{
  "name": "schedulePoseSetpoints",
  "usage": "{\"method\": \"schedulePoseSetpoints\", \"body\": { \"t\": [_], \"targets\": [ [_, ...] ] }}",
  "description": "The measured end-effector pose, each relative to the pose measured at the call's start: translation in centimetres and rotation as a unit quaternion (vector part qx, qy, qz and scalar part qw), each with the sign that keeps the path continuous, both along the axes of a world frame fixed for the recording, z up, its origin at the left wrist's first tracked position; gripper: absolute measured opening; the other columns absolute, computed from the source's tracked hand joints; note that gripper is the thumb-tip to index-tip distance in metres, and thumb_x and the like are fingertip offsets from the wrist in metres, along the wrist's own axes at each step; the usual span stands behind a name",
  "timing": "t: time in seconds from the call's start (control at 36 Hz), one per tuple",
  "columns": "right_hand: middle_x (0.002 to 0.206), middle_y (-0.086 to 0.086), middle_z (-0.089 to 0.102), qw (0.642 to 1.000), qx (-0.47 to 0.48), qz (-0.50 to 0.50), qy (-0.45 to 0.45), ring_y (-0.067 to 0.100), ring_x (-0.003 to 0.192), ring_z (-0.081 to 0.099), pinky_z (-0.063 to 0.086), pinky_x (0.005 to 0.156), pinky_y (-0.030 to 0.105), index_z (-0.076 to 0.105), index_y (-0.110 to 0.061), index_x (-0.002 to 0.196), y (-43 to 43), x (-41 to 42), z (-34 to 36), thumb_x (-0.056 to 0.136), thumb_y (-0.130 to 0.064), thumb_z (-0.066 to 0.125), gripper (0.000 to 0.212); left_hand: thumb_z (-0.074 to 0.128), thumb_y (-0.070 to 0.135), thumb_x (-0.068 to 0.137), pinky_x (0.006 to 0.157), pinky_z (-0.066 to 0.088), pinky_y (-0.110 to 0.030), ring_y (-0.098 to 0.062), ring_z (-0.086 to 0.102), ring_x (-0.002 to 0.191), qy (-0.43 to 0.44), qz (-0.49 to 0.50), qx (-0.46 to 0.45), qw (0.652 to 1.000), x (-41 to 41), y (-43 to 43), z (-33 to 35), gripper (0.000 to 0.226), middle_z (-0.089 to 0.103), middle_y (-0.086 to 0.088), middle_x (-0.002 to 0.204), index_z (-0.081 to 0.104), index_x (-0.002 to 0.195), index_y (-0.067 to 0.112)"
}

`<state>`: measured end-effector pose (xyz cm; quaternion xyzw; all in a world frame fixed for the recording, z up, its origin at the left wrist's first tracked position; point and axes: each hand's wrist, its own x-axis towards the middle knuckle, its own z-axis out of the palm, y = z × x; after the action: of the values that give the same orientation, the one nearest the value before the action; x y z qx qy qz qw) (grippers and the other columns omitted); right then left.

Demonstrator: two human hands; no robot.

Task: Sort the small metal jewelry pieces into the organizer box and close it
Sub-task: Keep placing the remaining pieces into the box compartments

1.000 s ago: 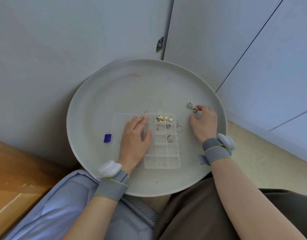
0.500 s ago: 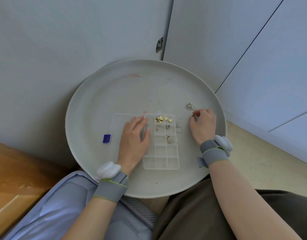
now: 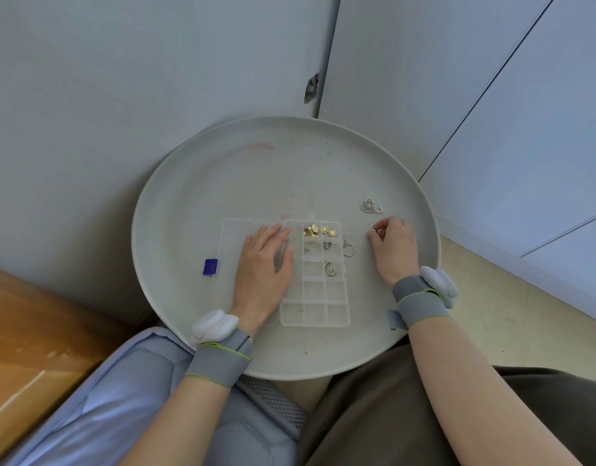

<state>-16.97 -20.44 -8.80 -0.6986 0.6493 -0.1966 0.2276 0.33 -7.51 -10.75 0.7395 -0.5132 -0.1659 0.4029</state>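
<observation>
A clear plastic organizer box [image 3: 315, 299] lies open on a round grey tray [image 3: 222, 183], its lid [image 3: 234, 233] flat to the left. Gold pieces [image 3: 311, 229] fill a top compartment and small silver pieces [image 3: 329, 268] lie in others. My left hand [image 3: 264, 270] rests flat on the lid and the box's left edge. My right hand [image 3: 392, 248] sits to the right of the box, fingertips pinched on a small silver piece [image 3: 373, 231]. A silver heart ring [image 3: 348, 249] lies beside the box. A cluster of silver heart pieces [image 3: 370, 205] lies farther back right.
A small blue square [image 3: 210, 266] lies on the tray left of the lid. The tray rests on my lap against a grey wall corner. A wooden surface [image 3: 27, 331] is at the left, pale floor at the right.
My right hand has drawn back from the cluster of silver hearts toward the box, with a small silver piece pinched in its fingertips. My left hand has stayed on the lid.
</observation>
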Motion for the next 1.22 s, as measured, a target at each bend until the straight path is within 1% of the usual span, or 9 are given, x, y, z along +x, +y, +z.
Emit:
{"method": "schedulePoseSetpoints", "body": {
  "t": [0.11, 0.22, 0.31, 0.42, 0.67, 0.81, 1.06, 1.11, 1.22],
  "targets": [
    [0.103, 0.014, 0.061, 0.999, -0.017, 0.016, -0.035, 0.028, 0.096, 0.054, 0.038, 0.083, 0.031, 0.060, -0.006, 0.099, 0.3, -0.1, 0.1, 0.088, -0.012, 0.057, 0.013, 0.045, 0.024, 0.097, 0.118, 0.008, -0.028, -0.013, 0.026, 0.140, -0.004, 0.001, -0.001, 1.000, 0.1, 0.0, -0.2, 0.038, 0.044, 0.001, 0.144, 0.049, 0.134, 0.017],
    [0.090, 0.003, 0.066, 0.991, -0.011, -0.002, -0.131, 0.009, 0.067, 0.049, 0.036, 0.064, 0.014, 0.065, -0.009, 0.097, 0.5, 0.0, 1.0, 0.086, -0.016, 0.064, 0.013, 0.045, 0.023, 0.097, 0.118, 0.009, -0.029, -0.014, 0.026, 0.140, -0.001, 0.003, -0.004, 1.000, 0.1, -0.1, -0.2, 0.038, 0.044, 0.001, 0.144, 0.049, 0.134, 0.018],
    [0.081, -0.007, 0.065, 0.981, 0.002, 0.013, -0.195, 0.005, 0.060, 0.044, 0.037, 0.057, 0.003, 0.068, -0.018, 0.092, 0.8, 0.0, 1.6, 0.082, -0.021, 0.069, 0.010, 0.045, 0.024, 0.097, 0.118, 0.009, -0.029, -0.014, 0.026, 0.140, 0.001, 0.002, -0.002, 1.000, 0.1, -0.1, -0.2, 0.038, 0.044, 0.001, 0.144, 0.049, 0.134, 0.018],
    [0.076, -0.018, 0.065, 0.973, 0.018, 0.082, -0.217, 0.005, 0.056, 0.040, 0.038, 0.056, 0.006, 0.067, -0.026, 0.084, 1.7, 0.5, 2.3, 0.079, -0.020, 0.073, 0.009, 0.046, 0.023, 0.097, 0.118, 0.008, -0.029, -0.015, 0.026, 0.140, -0.002, 0.001, -0.004, 1.000, 0.0, -0.1, -0.3, 0.038, 0.044, 0.000, 0.144, 0.049, 0.134, 0.017],
    [0.076, -0.015, 0.069, 0.976, 0.014, 0.196, -0.098, 0.003, 0.054, 0.045, 0.037, 0.057, 0.015, 0.066, -0.028, 0.076, 2.8, 1.4, 2.0, 0.075, -0.025, 0.075, 0.009, 0.046, 0.023, 0.096, 0.118, 0.008, -0.028, -0.014, 0.026, 0.140, -0.005, 0.003, -0.006, 1.000, 0.1, -0.1, -0.3, 0.038, 0.044, 0.001, 0.144, 0.050, 0.134, 0.017],
    [0.081, -0.013, 0.070, 0.972, -0.049, 0.227, 0.024, 0.007, 0.071, 0.043, 0.038, 0.068, 0.028, 0.070, -0.026, 0.083, 3.2, 2.0, 2.2, 0.080, -0.028, 0.069, 0.005, 0.047, 0.022, 0.096, 0.117, 0.007, -0.026, -0.015, 0.027, 0.140, -0.010, 0.003, -0.009, 1.000, 0.1, -0.1, -0.5, 0.038, 0.045, 0.000, 0.143, 0.050, 0.133, 0.017],
    [0.087, -0.009, 0.072, 0.977, -0.022, 0.206, 0.050, 0.015, 0.092, 0.054, 0.049, 0.077, 0.036, 0.076, -0.032, 0.083, 3.0, 2.2, 2.2, 0.080, -0.034, 0.070, 0.007, 0.047, 0.022, 0.096, 0.117, 0.005, -0.025, -0.014, 0.026, 0.140, -0.012, 0.004, -0.007, 1.000, 0.0, -0.1, -0.5, 0.038, 0.044, 0.001, 0.144, 0.049, 0.134, 0.017],
    [0.087, -0.011, 0.073, 0.977, -0.023, 0.206, 0.040, 0.013, 0.090, 0.058, 0.050, 0.075, 0.034, 0.076, -0.031, 0.082, 3.0, 2.2, 2.4, 0.079, -0.032, 0.070, 0.007, 0.047, 0.022, 0.096, 0.117, 0.005, -0.025, -0.014, 0.026, 0.140, -0.013, 0.005, -0.009, 1.000, 0.1, -0.2, -0.5, 0.039, 0.044, 0.001, 0.144, 0.049, 0.134, 0.017],
    [0.075, -0.016, 0.069, 0.980, -0.013, 0.199, 0.013, 0.002, 0.059, 0.049, 0.039, 0.060, 0.024, 0.075, -0.030, 0.078, 3.2, 2.2, 2.6, 0.077, -0.029, 0.070, 0.005, 0.047, 0.021, 0.096, 0.116, 0.004, -0.023, -0.015, 0.026, 0.140, -0.014, 0.005, -0.009, 1.000, 0.0, -0.2, -0.5, 0.039, 0.044, 0.001, 0.144, 0.049, 0.134, 0.017]
  ]
}}
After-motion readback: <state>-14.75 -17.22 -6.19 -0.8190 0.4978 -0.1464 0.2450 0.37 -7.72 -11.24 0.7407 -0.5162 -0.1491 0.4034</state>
